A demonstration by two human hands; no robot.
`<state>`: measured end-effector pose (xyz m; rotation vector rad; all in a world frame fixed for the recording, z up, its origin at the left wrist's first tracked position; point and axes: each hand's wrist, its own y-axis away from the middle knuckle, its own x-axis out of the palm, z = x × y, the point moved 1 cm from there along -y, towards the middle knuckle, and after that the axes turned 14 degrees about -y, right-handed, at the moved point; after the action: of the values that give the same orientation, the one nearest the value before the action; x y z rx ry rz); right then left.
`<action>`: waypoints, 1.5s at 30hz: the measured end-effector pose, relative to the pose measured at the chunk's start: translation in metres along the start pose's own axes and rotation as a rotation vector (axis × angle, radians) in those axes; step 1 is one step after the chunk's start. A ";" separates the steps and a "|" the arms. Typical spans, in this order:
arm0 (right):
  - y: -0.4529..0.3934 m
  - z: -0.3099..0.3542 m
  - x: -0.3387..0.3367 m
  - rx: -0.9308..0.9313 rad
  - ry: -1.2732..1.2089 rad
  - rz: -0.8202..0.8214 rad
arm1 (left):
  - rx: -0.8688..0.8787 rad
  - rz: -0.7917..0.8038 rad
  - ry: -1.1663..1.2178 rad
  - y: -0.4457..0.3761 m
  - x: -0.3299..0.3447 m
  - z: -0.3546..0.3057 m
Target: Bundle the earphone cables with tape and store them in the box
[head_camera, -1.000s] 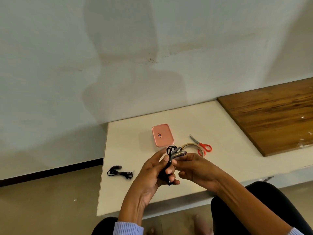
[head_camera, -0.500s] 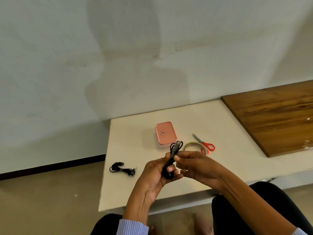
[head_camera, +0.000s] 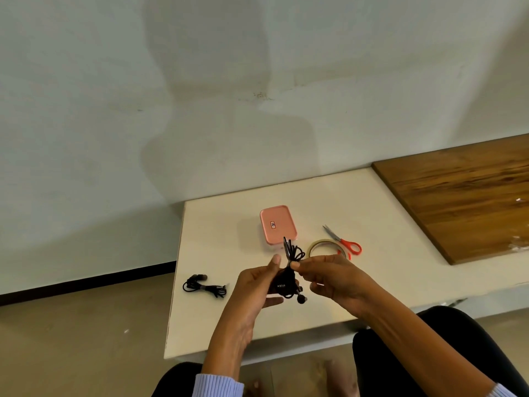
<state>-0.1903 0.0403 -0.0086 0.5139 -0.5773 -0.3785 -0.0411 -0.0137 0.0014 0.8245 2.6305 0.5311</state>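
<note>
behind right hand (head_camera: 332, 279), tape roll (head_camera: 316, 245) half hidden; cable bundle (head_camera: 287, 277) pinched.

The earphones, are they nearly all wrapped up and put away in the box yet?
Not yet. One earphone bundle lies coiled at the table's left edge, seemingly wrapped, though any tape is too small to tell. The left hand holds a second bundle while the right hand pinches its top. The pink box is closed, so nothing is stored. The tape roll and scissors wait behind.
</note>
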 end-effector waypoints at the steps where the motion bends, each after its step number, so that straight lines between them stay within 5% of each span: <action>1: 0.000 0.000 0.000 -0.012 0.020 0.001 | 0.018 0.008 -0.023 0.001 0.000 0.001; 17: 0.006 0.020 -0.003 0.006 -0.035 0.331 | -0.015 0.219 0.382 0.003 0.004 -0.010; 20: 0.008 0.017 -0.003 -0.048 0.033 0.292 | -0.006 0.227 0.284 0.004 0.002 -0.011; 25: 0.007 0.009 -0.001 -0.095 0.180 0.170 | 0.126 0.002 -0.160 0.004 0.001 -0.006; 30: 0.003 0.001 0.002 -0.133 0.207 0.050 | 0.197 -0.165 -0.185 0.002 0.002 -0.004; 41: 0.004 0.021 0.004 0.027 0.055 0.246 | 0.213 0.039 0.000 0.006 -0.007 -0.011; 45: 0.005 0.017 0.007 -0.059 0.113 0.189 | 0.243 0.016 -0.082 0.007 -0.009 -0.008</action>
<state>-0.1941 0.0357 0.0093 0.4177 -0.4989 -0.1849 -0.0344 -0.0159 0.0134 0.9177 2.6471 0.1779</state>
